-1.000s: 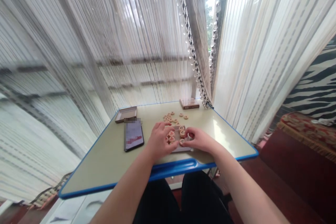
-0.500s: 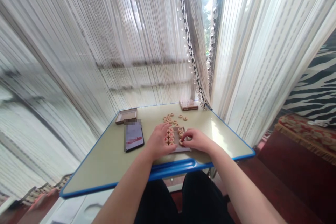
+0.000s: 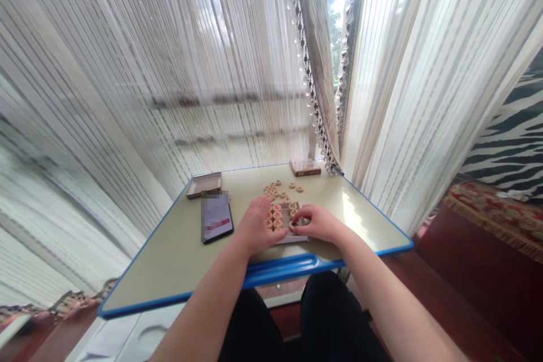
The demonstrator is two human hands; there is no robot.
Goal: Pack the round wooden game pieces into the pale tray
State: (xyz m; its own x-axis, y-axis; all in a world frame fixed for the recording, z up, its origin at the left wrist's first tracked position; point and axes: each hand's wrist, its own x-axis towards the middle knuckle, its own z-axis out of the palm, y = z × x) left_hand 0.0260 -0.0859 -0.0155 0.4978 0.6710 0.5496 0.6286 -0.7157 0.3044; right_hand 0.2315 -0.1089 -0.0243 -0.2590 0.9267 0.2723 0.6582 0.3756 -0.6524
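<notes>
A shallow box [image 3: 302, 239] stands near the front edge of the table, holding round wooden xiangqi pieces. Red-marked pieces [image 3: 277, 215] fill rows on its left side, and dark-marked pieces [image 3: 293, 207] line its right side. Between these groups a bare strip of the box floor shows. My left hand [image 3: 257, 226] rests at the left side of the box with thumb and fingers apart, the thumb over the front-left pieces. My right hand [image 3: 317, 222] pinches a xiangqi piece [image 3: 293, 227] at the right column inside the box. Its fingers partly cover that piece.
Loose xiangqi pieces [image 3: 274, 189] lie scattered behind the box. A tablet [image 3: 217, 218] lies to the left, with an open box lid [image 3: 204, 185] behind it. Another flat box [image 3: 305, 167] sits at the back edge of the table [image 3: 169, 260]. Curtains hang behind.
The view has shifted slightly. My right hand stays on the piece in the right column, with its fingers moved only a little. The left hand keeps its place.
</notes>
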